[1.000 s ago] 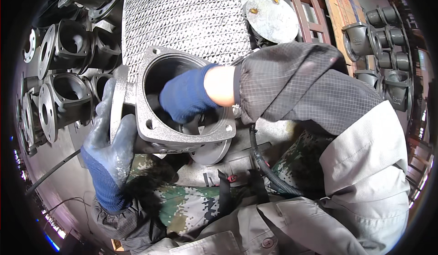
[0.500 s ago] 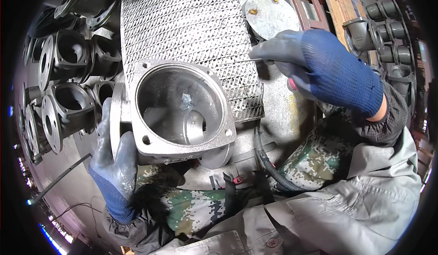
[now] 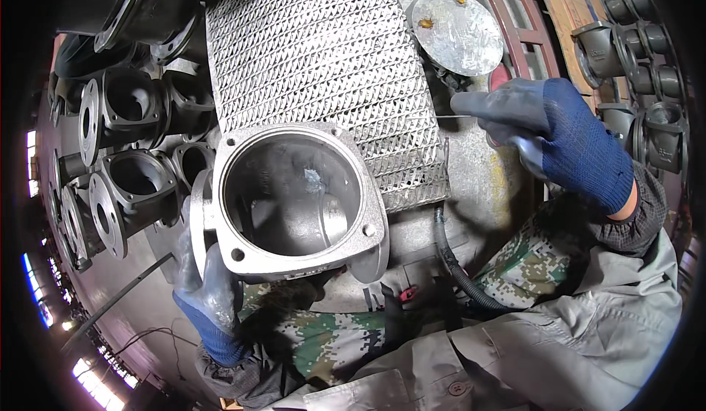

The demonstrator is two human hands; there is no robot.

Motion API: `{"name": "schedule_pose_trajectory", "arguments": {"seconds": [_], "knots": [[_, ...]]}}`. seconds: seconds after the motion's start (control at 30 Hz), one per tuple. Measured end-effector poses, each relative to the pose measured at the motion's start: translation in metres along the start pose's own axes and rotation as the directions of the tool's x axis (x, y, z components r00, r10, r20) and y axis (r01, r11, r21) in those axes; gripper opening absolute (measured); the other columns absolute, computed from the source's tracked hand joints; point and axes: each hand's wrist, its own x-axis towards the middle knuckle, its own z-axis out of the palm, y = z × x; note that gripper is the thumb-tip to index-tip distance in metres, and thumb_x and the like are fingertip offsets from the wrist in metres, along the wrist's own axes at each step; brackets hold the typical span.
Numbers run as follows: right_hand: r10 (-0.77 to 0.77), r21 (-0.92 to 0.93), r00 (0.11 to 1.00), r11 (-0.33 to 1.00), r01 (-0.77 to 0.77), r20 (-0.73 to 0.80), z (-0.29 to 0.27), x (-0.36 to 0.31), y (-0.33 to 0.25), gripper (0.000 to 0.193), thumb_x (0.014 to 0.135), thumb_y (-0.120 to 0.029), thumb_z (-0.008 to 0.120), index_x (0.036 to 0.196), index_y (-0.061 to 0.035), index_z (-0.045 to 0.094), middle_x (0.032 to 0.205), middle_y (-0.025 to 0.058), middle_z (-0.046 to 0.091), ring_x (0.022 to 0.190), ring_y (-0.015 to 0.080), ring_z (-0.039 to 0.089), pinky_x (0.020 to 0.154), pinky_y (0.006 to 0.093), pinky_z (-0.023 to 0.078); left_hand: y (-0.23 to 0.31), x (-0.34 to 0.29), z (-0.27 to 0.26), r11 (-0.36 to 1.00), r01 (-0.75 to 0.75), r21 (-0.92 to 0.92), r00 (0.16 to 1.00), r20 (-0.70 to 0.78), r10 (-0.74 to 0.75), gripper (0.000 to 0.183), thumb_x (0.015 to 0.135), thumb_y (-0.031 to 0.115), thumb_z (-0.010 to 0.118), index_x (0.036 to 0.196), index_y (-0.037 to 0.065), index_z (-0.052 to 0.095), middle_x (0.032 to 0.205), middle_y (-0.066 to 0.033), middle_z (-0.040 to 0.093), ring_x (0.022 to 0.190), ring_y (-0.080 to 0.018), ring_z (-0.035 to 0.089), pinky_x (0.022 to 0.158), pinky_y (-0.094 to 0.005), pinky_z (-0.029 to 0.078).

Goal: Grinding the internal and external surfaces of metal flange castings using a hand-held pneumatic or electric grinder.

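Observation:
A grey cast-metal valve body [image 3: 254, 260] with a square flanged top and a wide round bore faces up in front of me. Its near part rests close to my camouflage-clad knees. My left hand [image 3: 209, 286], in a grey-coated blue glove, grips the round side flange [image 3: 198, 223] on its left. Right of the casting, my gloved right hand [image 3: 533, 128] is closed around a thin metal rod [image 3: 460, 116], whose tip points left, apart from the casting. The rod's other end is hidden in the fist. Inside the bore shows a pale bluish-white patch [image 3: 314, 181].
A metal mesh sheet [image 3: 316, 50] lies on the bench behind the casting. Beyond my right hand are a round metal plate [image 3: 463, 36] and a red-brown frame [image 3: 515, 21]. Similar castings [image 3: 132, 183] stack at left, with more [image 3: 603, 54] at right. A black corrugated hose [image 3: 448, 253] runs nearby.
My view has shifted, so the scene sits slightly lower and further right. My right hand with the rod has drawn away from the casting; my left hand keeps its hold on the flange.

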Motion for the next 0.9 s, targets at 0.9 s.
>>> {"name": "schedule_pose_trajectory", "arguments": {"seconds": [0.9], "knots": [[0.408, -0.268, 0.904, 0.892, -0.364, 0.130, -0.013, 0.016, 0.000, 0.052, 0.071, 0.006, 0.054, 0.119, -0.0128, 0.063, 0.080, 0.0142, 0.063, 0.075, 0.0253, 0.066, 0.066, 0.0326, 0.052, 0.043, -0.032, 0.012, 0.976, -0.052, -0.209, 0.980, 0.180, 0.090, 0.064, 0.080, -0.006, 0.060, 0.139, -0.011, 0.035, 0.121, -0.0198, 0.057, 0.106, -0.0201, 0.060, 0.092, -0.0319, 0.046]]}}
